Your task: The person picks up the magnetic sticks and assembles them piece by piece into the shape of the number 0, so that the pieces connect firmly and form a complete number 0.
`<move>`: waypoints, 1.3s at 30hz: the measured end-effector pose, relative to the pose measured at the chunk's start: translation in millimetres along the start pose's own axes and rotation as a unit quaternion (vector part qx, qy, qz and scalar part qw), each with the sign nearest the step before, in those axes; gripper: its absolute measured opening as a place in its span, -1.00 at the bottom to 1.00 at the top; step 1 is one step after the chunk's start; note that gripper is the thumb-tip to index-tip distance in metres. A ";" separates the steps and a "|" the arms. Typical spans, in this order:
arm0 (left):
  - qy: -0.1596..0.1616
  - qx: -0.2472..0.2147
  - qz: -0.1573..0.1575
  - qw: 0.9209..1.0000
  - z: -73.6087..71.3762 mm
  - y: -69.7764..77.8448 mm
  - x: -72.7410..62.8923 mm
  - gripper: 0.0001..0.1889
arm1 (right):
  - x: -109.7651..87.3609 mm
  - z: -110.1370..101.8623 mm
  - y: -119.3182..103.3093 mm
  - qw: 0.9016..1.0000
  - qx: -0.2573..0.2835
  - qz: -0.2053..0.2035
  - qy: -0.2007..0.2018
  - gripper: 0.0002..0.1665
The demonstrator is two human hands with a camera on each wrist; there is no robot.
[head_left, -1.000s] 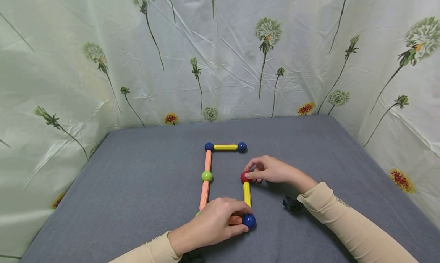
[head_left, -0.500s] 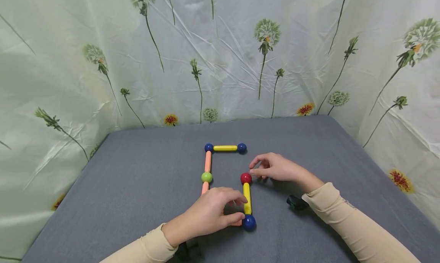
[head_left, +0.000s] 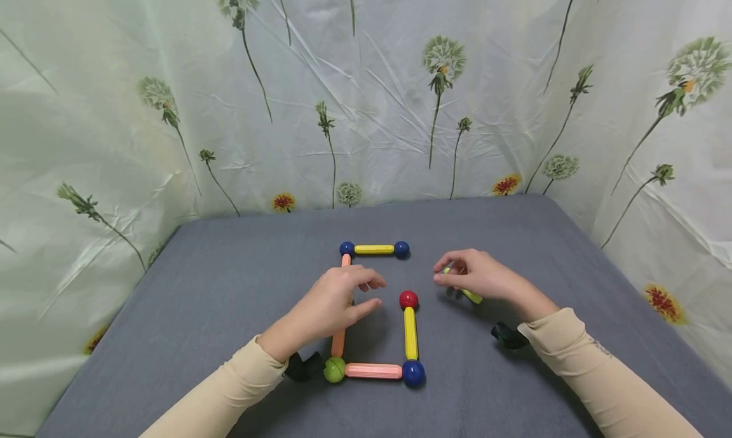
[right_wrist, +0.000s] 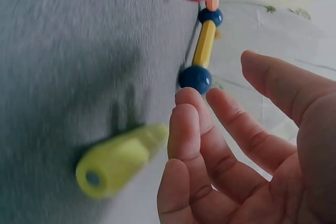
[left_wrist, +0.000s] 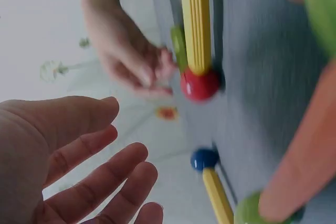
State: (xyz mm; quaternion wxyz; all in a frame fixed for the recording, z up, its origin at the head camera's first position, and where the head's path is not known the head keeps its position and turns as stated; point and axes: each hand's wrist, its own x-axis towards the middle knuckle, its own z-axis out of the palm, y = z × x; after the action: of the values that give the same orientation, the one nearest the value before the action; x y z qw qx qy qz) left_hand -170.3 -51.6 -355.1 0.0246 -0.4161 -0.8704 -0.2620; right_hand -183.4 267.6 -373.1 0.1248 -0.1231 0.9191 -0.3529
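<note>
Rods and balls lie joined in an outline on the table. My left hand [head_left: 337, 298] hovers over its left side, fingers loosely bent and holding nothing, hiding part of the orange rod [head_left: 338, 344] and the middle green ball [left_wrist: 251, 211]. At the near side are a green ball [head_left: 334, 369], a pink rod [head_left: 374, 370] and a blue ball [head_left: 413, 374]; from there a yellow rod [head_left: 411, 333] leads to a red ball [head_left: 408, 299]. My right hand [head_left: 480, 276] is over a loose yellow-green rod [right_wrist: 118, 163], thumb and fingers apart, not gripping it.
At the far side, a yellow rod [head_left: 374, 249] joins two blue balls, the right-hand one [head_left: 402, 250] standing apart from the red ball. Grey cloth [head_left: 240, 279] covers the table. A flower-print curtain [head_left: 377, 107] hangs behind and at both sides.
My left hand has let go of the near blue ball's corner and moved up and left. My right hand has left the red ball, shifting right; the yellow-green rod now shows beneath it.
</note>
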 end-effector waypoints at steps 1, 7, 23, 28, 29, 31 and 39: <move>0.005 0.006 -0.005 1.000 -1.5 -3.4 2.5 -0.73 | -1.4 -2.0 0.9 1.000 -0.004 0.000 0.005 -0.67; 0.018 0.027 -0.040 0.999 -8.3 -24.3 19.0 -0.75 | -8.4 -11.5 7.3 0.999 -0.028 0.007 0.032 -0.64; -0.027 0.058 -0.109 0.992 -14.1 -78.0 60.1 -0.69 | -17.7 -15.6 27.1 0.995 -0.069 0.023 0.066 -0.62; -0.040 0.067 -0.125 0.989 -11.0 -87.7 67.5 -0.68 | -15.2 -15.2 29.4 0.995 -0.074 0.032 0.056 -0.60; -0.044 0.069 -0.127 0.988 -10.4 -89.5 68.6 -0.68 | -14.4 -15.1 29.6 0.995 -0.074 0.035 0.054 -0.60; -0.055 0.070 -0.132 0.987 -9.1 -92.7 71.0 -0.67 | -13.4 -14.9 30.0 0.995 -0.073 0.041 0.048 -0.58; -0.086 0.059 -0.139 0.985 -4.3 -103.5 84.0 -0.68 | -8.4 -11.1 32.8 0.996 -0.072 0.038 0.043 -0.56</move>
State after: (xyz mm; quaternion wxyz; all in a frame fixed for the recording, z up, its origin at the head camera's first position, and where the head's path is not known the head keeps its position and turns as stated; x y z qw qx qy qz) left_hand -302.1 -47.2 -374.6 -0.0625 -0.3098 -0.9325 -0.1747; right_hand -183.5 300.8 -386.2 0.0892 -0.0820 0.9507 -0.2855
